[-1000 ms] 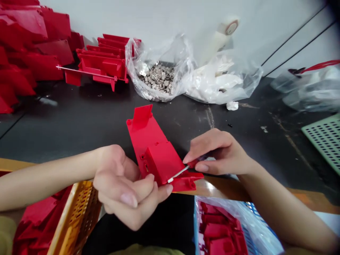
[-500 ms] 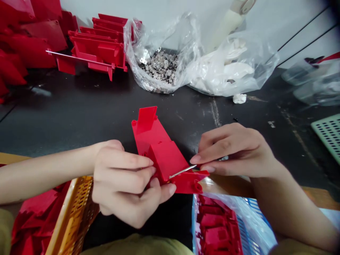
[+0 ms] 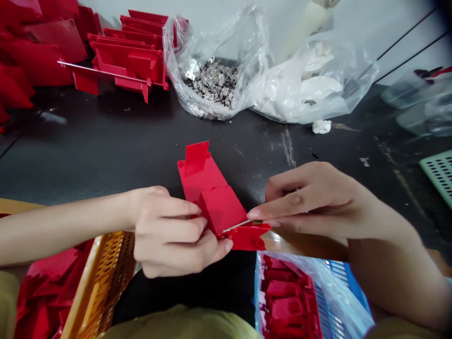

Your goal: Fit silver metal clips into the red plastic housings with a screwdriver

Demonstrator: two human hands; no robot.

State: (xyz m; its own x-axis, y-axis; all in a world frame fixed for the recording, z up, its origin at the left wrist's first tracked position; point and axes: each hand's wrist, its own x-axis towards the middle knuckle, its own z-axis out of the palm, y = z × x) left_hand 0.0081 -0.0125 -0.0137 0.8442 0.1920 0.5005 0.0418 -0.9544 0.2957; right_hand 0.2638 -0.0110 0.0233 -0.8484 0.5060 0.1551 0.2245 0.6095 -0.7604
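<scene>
My left hand is closed on the left side of a red plastic part, a flat plate with a raised box and upright tabs. That part is tilted, its far end pointing up and left above the black table. A thin metal tool like tweezers or a pick is pinched in my right hand. Its tip lies at the near edge of the raised box, beside the left fingertips. Whatever sits under the tip is too small to make out.
Red plastic parts stand in a row at the back left. Behind the work is a clear bag of small metal pieces, beside a bag of white gloves. An orange basket and a blue basket hold red parts below. A green perforated tray lies right.
The tool's tip has shifted slightly left along the box's near edge, with my right hand following. My left hand has moved up a little and still grips the red part.
</scene>
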